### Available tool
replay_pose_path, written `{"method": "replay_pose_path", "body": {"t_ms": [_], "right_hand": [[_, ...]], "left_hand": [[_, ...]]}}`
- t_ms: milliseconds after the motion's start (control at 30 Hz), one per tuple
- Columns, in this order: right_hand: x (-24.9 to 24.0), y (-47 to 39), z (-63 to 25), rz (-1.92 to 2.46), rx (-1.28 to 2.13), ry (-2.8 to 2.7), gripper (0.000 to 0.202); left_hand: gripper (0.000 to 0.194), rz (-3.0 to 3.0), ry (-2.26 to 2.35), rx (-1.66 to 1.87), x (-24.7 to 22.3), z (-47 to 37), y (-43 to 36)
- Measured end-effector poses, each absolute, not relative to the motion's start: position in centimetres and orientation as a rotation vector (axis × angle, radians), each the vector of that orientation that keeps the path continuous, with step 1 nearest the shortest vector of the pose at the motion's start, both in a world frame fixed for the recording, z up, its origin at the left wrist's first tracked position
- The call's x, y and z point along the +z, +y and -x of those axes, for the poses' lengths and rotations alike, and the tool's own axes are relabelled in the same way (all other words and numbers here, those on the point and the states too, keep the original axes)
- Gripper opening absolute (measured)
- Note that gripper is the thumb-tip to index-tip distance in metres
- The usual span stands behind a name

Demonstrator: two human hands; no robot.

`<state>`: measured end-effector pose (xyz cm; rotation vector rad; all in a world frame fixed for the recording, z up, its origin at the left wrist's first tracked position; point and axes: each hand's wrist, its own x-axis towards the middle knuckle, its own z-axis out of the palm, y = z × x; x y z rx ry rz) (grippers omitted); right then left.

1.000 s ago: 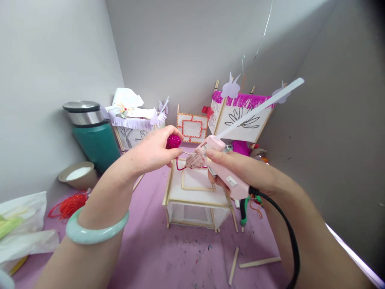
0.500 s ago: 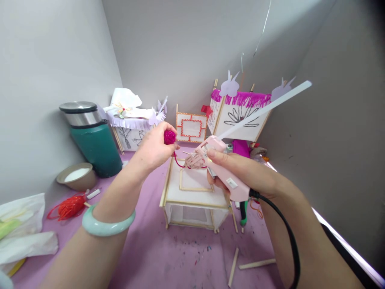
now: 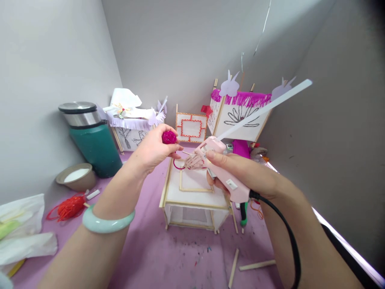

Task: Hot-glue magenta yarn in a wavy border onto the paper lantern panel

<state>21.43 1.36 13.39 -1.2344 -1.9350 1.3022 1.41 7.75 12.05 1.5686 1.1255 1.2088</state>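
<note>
Purple tabletop (image 3: pixel 144 253) carries white box (image 3: pixel 192 196) framed with thin wooden sticks: looks light, fragile, better taken by frame. Teal bottle (image 3: pixel 93 144) with steel lid: closed, content not visible. Over box, right hand (image 3: pixel 246 166) has fingers wrapped around pink plastic glue gun (image 3: pixel 221 172). Round grey-brown bowl (image 3: pixel 87 182) contains something white. Left hand (image 3: pixel 152 148) pinches magenta yarn ball (image 3: pixel 169 137), probably soft, near gun's tip.

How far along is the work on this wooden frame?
Seemingly done: the white-panelled frame is assembled, a stick rectangle on top. In hand: magenta yarn in the left hand, pink glue gun in the right hand. Remaining: probably attaching yarn; its strand loops free beside the gun.
</note>
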Motion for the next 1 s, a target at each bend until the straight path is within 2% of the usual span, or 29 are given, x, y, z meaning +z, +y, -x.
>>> {"method": "replay_pose_path", "body": {"t_ms": [200,533,767,1000], "right_hand": [[13.4,1.3,-21.4,1.193,1.429,-1.838,0.054],[13.6,1.3,-21.6,1.165,1.394,-1.929,0.053],[14.5,1.0,-21.4,1.455,1.275,-1.998,0.060],[14.3,1.1,-21.6,1.380,1.225,-2.026,0.056]], "left_hand": [[0.023,-1.583,1.029,1.212,11.6,-1.7,7.9],[0.023,-1.625,1.008,1.179,11.6,-2.2,7.6],[0.022,-1.647,1.031,1.167,11.3,-2.6,7.7],[0.022,-1.608,0.952,1.178,11.0,-2.5,8.2]]}}
